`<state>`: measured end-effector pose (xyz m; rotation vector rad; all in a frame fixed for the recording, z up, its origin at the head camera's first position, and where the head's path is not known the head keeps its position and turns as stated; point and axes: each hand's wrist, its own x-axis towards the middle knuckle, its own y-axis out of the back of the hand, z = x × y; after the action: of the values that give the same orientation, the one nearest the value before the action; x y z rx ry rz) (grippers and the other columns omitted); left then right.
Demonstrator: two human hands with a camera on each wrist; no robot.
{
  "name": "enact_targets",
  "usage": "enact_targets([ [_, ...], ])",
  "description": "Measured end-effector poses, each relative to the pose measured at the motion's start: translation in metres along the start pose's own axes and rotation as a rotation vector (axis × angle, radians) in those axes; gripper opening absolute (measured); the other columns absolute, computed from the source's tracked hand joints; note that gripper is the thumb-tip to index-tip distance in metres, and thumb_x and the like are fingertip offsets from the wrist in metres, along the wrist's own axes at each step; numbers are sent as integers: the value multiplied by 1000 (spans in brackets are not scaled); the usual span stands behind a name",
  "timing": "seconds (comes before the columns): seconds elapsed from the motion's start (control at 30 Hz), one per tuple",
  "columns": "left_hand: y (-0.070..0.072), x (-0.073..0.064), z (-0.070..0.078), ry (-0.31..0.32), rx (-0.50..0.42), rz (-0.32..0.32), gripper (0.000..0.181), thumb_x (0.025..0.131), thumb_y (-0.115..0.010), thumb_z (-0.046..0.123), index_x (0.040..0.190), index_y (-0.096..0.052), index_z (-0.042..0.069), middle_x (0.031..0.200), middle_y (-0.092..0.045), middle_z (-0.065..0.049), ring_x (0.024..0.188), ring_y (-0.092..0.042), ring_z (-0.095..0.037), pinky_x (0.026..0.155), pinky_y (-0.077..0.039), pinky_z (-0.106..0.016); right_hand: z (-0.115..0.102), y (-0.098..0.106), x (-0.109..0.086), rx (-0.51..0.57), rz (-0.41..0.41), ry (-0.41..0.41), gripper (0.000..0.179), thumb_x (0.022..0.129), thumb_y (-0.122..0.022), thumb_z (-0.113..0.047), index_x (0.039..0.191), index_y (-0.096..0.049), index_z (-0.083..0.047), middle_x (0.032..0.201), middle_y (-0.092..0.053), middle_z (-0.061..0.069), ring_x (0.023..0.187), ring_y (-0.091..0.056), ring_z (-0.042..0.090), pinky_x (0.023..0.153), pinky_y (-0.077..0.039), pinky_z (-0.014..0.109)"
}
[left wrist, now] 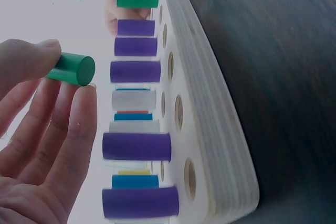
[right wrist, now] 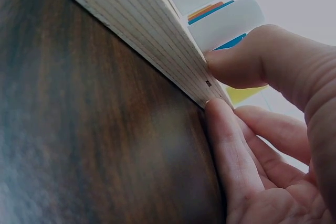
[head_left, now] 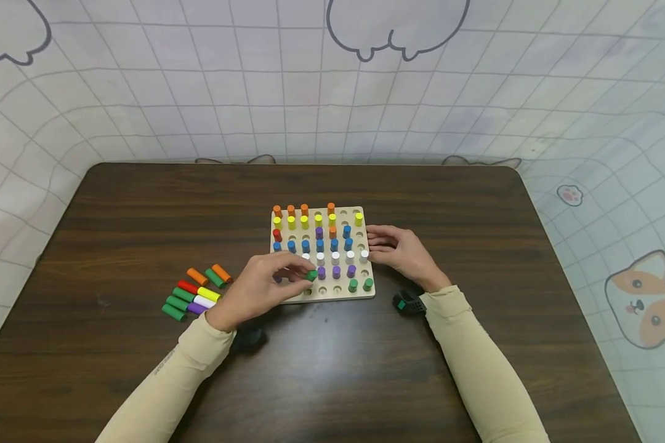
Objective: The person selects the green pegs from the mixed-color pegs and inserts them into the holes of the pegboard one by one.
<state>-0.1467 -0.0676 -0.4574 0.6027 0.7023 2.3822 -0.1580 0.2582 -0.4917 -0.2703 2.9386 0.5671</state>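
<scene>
My left hand pinches a short green peg between thumb and fingertips. The peg is above the front of a light wooden pegboard, apart from the holes. Rows of upright orange, yellow, blue, white and purple pegs fill much of the board, and a red peg stands at its left side. Two green pegs stand at the front right corner, with open holes to their left. At the board's right edge, my right hand holds it with thumb and fingers. The left hand hides part of the front rows in the head view.
Left of the board, loose pegs lie grouped on the dark wooden table: a red peg, a yellow peg, a white peg, a purple peg, and several green and orange ones. A patterned wall covering rises behind.
</scene>
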Motion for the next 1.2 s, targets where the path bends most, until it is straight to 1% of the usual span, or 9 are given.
enact_targets([
  [0.17,-5,2,0,-1,-36,-12,27,88,-82,12,114,-76,12,106,-79,-2,89,-75,-10,80,-65,-29,-2,-1,-1,-9,1,-2,62,91,-77,-17,148,-55,-10,142,-62,13,125,-66,28,101,-59,27],
  [0.33,-11,4,1,-13,-65,-18,29,87,-83,9,116,-75,9,107,-78,-4,90,-76,-12,83,-66,-34,-4,0,-2,-15,5,-5,62,91,-77,-16,148,-55,-10,142,-62,13,125,-66,28,101,-59,27],
  [0.5,-15,6,2,-25,-85,-24,28,87,-82,8,115,-75,11,108,-78,-4,92,-76,-13,84,-66,-36,-5,0,-2,-15,5,-14,61,92,-77,-16,149,-54,-10,142,-62,13,125,-66,28,102,-59,28],
  [0.77,-23,8,1,-24,-105,-42,26,89,-81,11,114,-75,13,108,-77,-3,93,-75,-11,87,-65,-31,-3,0,-3,-15,8,-14,61,91,-78,-17,148,-55,-12,141,-63,11,124,-66,27,102,-59,29],
  [0.93,-28,9,-2,-19,-125,-60,25,91,-80,12,115,-74,13,110,-77,-2,94,-75,-10,88,-64,-27,-3,0,-3,-23,6,-13,62,92,-77,-18,149,-54,-11,142,-62,12,125,-66,28,102,-59,30],
  [1.2,-34,10,-4,5,-145,-66,23,91,-79,12,114,-74,12,108,-77,-3,97,-77,-13,88,-64,-26,-4,-1,-3,-22,5,-19,62,91,-77,-17,149,-55,-11,143,-62,12,125,-66,28,103,-59,30],
])
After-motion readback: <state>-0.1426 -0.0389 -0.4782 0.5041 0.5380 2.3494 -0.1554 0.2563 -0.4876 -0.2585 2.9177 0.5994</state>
